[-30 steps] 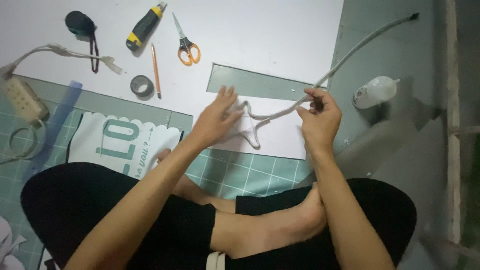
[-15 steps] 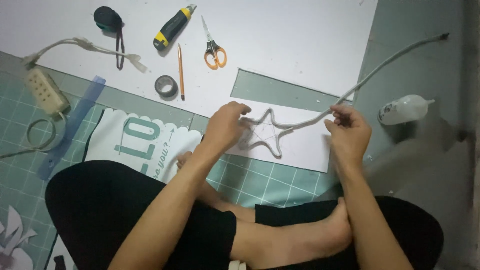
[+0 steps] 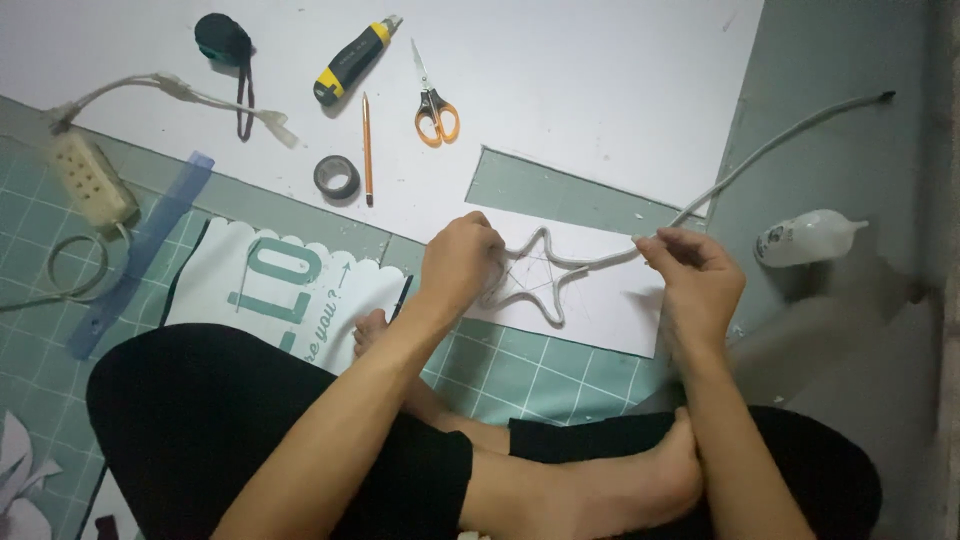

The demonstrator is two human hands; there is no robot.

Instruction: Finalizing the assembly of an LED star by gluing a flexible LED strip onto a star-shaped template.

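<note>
On the white board, left hand [image 3: 460, 262] presses the rope star [image 3: 535, 275] while right hand [image 3: 695, 280] fingers pinch its tail.

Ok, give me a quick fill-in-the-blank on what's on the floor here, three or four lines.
1. The left hand presses down a rope bent into a ____ shape.
2. The right hand pinches the rope's ____ end.
3. The scissors have ____ handles.
4. The pencil lies between the scissors and the roll of ____.

Missing words: star; loose; orange; tape
</note>
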